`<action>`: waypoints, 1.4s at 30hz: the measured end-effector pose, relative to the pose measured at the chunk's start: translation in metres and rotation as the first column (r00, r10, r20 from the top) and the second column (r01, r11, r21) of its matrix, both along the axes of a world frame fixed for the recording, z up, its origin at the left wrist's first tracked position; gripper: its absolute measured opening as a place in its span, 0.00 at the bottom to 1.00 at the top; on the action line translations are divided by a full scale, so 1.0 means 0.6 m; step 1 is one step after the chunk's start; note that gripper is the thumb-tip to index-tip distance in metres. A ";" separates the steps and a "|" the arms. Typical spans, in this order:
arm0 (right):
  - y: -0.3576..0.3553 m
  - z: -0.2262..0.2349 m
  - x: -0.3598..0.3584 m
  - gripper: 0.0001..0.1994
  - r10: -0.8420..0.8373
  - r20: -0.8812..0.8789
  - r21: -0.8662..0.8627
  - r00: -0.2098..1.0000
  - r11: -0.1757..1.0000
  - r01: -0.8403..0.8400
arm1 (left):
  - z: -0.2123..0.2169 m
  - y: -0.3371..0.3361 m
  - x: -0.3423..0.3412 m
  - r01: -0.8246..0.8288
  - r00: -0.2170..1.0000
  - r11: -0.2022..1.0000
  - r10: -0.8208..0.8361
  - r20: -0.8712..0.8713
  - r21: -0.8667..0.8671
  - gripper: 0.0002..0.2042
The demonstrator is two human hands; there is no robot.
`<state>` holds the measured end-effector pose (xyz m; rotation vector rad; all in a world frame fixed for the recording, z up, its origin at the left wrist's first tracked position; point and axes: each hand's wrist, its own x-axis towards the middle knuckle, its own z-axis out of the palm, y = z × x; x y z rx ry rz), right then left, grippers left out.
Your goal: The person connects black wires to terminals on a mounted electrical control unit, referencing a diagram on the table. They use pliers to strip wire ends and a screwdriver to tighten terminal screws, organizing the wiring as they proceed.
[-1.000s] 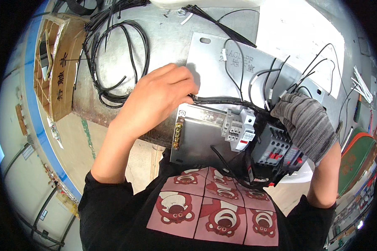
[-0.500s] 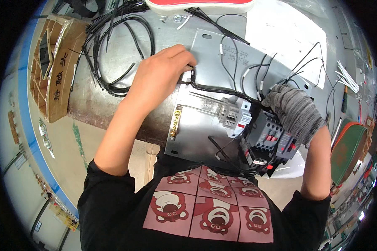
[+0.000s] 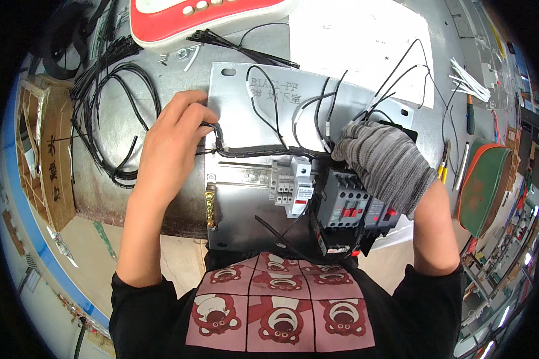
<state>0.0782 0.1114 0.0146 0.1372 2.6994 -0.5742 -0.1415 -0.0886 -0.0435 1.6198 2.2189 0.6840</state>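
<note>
A bundle of black wires (image 3: 257, 151) runs across a grey metal mounting plate (image 3: 233, 90). My bare left hand (image 3: 172, 140) is closed on the bundle's bent left end, at the plate's edge. My right hand (image 3: 386, 161), in a grey knitted glove, closes its fingers round the bundle's right part; its fingertips are partly hidden. Loose wires with white marker sleeves fan out beyond the bundle. Nearer me on the plate sit grey terminal blocks (image 3: 282, 186), a white fuse holder (image 3: 300, 188), a contactor (image 3: 344, 203) and a brass terminal strip (image 3: 210, 208).
Coiled black cable (image 3: 117, 128) lies left of the plate, near a cardboard box (image 3: 57, 155) with dividers. Black cable ties (image 3: 239, 48), a red and white device (image 3: 203, 21) and a white sheet (image 3: 365, 48) are at the back. Cutters (image 3: 443, 163) and a green pouch (image 3: 485, 185) lie right.
The whole view has shifted and turned, so the plate now appears further left and more level. Both hands stay on the wire bundle, with the left fingers slightly changed in pose.
</note>
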 end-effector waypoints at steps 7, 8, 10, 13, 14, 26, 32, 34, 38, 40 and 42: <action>0.001 0.000 -0.001 0.08 -0.015 -0.009 -0.036 1.000 0.999 0.014 | 0.003 0.001 -0.002 -0.019 0.999 1.000 0.020 0.027 -0.009 0.09; 0.006 -0.004 -0.003 0.08 0.003 -0.019 -0.044 1.000 0.999 -0.004 | 0.003 -0.005 -0.002 -0.033 0.999 0.999 0.033 0.018 -0.004 0.09; -0.003 0.005 0.000 0.08 -0.035 -0.004 -0.038 0.999 0.999 0.035 | 0.003 0.000 -0.010 -0.005 0.998 1.000 0.005 0.056 0.004 0.08; -0.005 0.007 -0.001 0.08 -0.034 -0.001 -0.037 0.999 0.999 0.033 | 0.007 -0.004 -0.013 0.008 0.998 1.000 -0.008 0.065 0.001 0.07; -0.007 0.009 -0.002 0.08 -0.034 0.002 -0.035 0.999 0.999 0.034 | 0.006 -0.005 -0.014 0.014 0.997 1.000 -0.015 0.078 0.010 0.07; -0.032 0.009 0.065 0.07 -0.291 -0.163 0.027 0.943 0.954 0.299 | 0.044 -0.026 0.004 0.086 0.996 0.987 -0.087 0.005 0.136 0.14; -0.052 0.038 0.178 0.07 -0.535 -0.555 -0.067 0.637 0.792 0.607 | 0.081 -0.096 0.049 -0.001 0.989 0.963 0.040 -0.142 0.268 0.13; -0.058 0.035 0.266 0.08 -0.666 -0.585 -0.135 0.463 0.642 0.754 | 0.084 -0.123 0.080 -0.089 0.996 0.957 0.081 0.041 0.276 0.11; -0.059 -0.050 0.463 0.08 -0.845 -0.532 -0.218 0.061 0.206 0.954 | 0.024 -0.166 0.132 -0.190 0.969 0.953 0.143 0.204 0.236 0.12; -0.037 -0.125 0.535 0.10 -0.812 -0.583 -0.255 -0.029 0.149 0.955 | -0.020 -0.194 0.149 -0.327 0.905 0.925 0.247 0.347 0.195 0.14; -0.011 -0.159 0.546 0.16 -0.778 -0.627 -0.085 0.039 0.118 0.989 | -0.044 -0.218 0.155 -0.392 0.861 0.908 0.305 0.407 0.146 0.17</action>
